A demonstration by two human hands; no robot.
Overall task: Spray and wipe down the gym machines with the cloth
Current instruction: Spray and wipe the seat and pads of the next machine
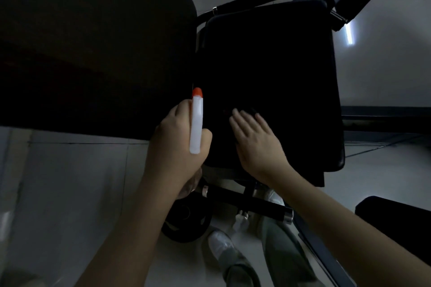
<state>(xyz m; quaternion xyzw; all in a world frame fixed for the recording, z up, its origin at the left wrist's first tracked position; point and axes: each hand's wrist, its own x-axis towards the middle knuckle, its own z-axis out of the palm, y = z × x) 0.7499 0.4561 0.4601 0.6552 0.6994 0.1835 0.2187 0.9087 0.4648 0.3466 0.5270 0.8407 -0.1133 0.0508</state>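
Pressing flat on the near-left part of the black seat pad (279, 65), fingers straight and together, the right hand (254, 140) is wiping, with the cloth too dark to discern, while the left hand (177, 137) is gripping the spray bottle (196, 121) beside the pad's left edge; even, overlapping strokes are advisable.

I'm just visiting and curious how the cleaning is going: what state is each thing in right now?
Spray bottle: gripped in the left hand, orange tip pointing away from the person.
Right hand: fingers straight, lying flat on the seat pad.
Seat pad: black; too dark to tell wet from dry.
Cloth: apparently a dark sheet over the pad, one corner hanging off; uncertain.
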